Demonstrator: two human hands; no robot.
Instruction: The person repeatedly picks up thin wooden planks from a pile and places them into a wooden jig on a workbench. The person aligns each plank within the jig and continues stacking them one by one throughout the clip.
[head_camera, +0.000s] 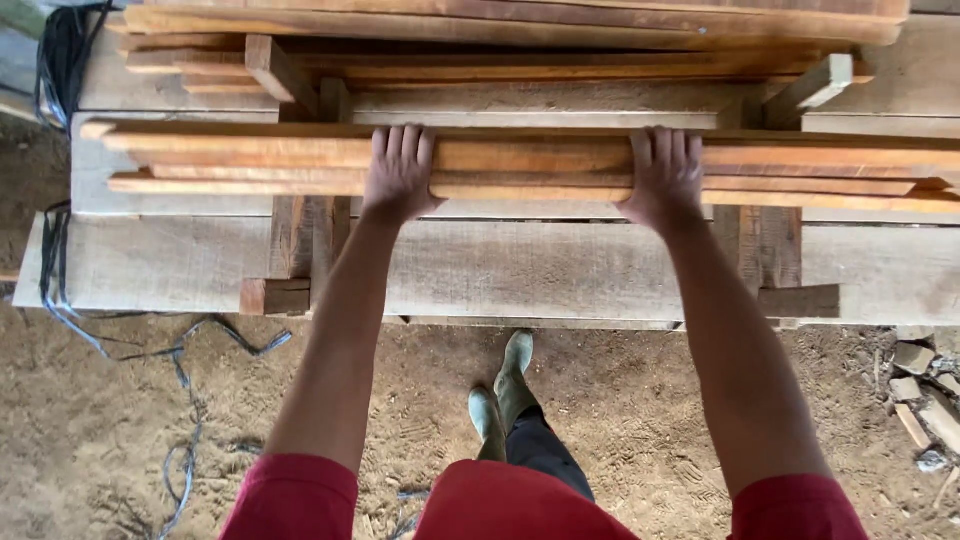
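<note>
Around the stack, bare sandy ground (640, 420) spreads below, with a dark cable (60, 290) trailing down its left side and pale rubble chunks (920, 390) at the far right. 2 green rubber boots (505, 395) stand on the ground just short of the timber, under a red shirt (500, 505). Wide pale beams (560, 265) lie crosswise as the base, and short wooden spacer blocks (300, 240) stand between the layers, 1 set near each arm. More orange-brown planks (500, 25) are piled on spacers beyond, close behind the fingertips, so the far edge of the nearer layer is boxed in.

Nearest in that layer is a bundle of thin orange-brown boards (530, 165), lying flat, long axis running left to right across the view, the ends reaching past both arms and out of frame on the right.

Both arms stretch straight forward. The left hand (400, 175) and the right hand (665, 180) rest palm-down on top of the boards, well apart, fingers held together and laid flat toward the far edge. Whether the thumbs hook beneath the near edge, I cannot tell.
</note>
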